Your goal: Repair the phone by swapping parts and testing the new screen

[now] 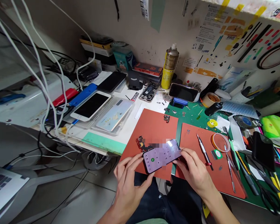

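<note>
A phone screen, lit with a dial pad and a green call button, is held sideways between my two hands above the orange mat. My left hand grips its left end, fingers along the far edge and thumb at the near edge. At the right end, my right hand pinches the corner between thumb and fingers. Just beyond the screen lies a small dark part with a flex cable. Part of the screen is blurred out. A small metal part sits higher up on the mat.
On the right orange mat lie a precision screwdriver, a tape roll and a metal pick. Several phones, including a white one, rest at the left. A yellow spray can stands behind. White cables hang at far left.
</note>
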Available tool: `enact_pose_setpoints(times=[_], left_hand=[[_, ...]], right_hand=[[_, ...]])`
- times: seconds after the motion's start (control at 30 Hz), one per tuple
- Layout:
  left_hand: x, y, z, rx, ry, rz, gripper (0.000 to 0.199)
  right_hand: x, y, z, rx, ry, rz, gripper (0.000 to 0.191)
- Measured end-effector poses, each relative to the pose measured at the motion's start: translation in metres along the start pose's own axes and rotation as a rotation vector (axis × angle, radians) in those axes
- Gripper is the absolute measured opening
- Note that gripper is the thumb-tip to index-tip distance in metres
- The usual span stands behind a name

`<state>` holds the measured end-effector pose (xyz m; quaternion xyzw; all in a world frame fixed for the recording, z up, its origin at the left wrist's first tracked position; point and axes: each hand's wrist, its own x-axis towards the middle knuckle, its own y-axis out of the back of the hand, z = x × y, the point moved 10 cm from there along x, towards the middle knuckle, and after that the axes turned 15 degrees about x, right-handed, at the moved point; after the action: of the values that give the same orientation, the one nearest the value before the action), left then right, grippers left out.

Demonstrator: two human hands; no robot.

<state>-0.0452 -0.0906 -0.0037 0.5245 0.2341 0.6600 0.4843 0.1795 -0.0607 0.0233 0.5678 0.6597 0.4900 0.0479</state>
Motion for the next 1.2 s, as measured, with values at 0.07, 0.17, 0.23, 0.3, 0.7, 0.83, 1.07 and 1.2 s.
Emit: enact_pose_setpoints(times=[0.07,0.17,0.23,0.3,0.7,0.83,1.07,1.2], left_hand=[[0.000,0.000,-0.001,0.002,0.008,0.002,0.050],[0.000,0.001,0.000,-0.004,0.014,0.016,0.051],[-0.001,0.002,0.000,-0.013,0.017,0.021,0.052],[-0.002,0.002,0.001,-0.028,0.014,0.021,0.054],[-0.019,0.025,-0.013,-0.120,0.039,0.169,0.056],[-0.033,0.027,-0.014,-0.351,0.123,0.132,0.045],[-0.065,-0.030,-0.008,-1.023,0.707,-0.391,0.026],[-0.067,-0.036,-0.007,-1.197,0.872,-0.448,0.042]], right_hand=[[-0.003,-0.001,0.003,0.002,-0.014,-0.003,0.038],[-0.005,0.002,0.005,0.015,-0.014,-0.008,0.044],[-0.001,0.004,0.004,0.025,0.004,-0.038,0.051],[0.009,0.003,0.001,0.031,0.031,-0.145,0.061],[0.057,-0.038,-0.008,-0.062,0.187,-0.768,0.092],[0.057,-0.046,-0.005,-0.101,0.195,-0.803,0.093],[0.060,-0.051,0.000,-0.062,0.110,-0.929,0.099],[0.064,-0.048,0.003,-0.031,0.041,-0.968,0.095]])
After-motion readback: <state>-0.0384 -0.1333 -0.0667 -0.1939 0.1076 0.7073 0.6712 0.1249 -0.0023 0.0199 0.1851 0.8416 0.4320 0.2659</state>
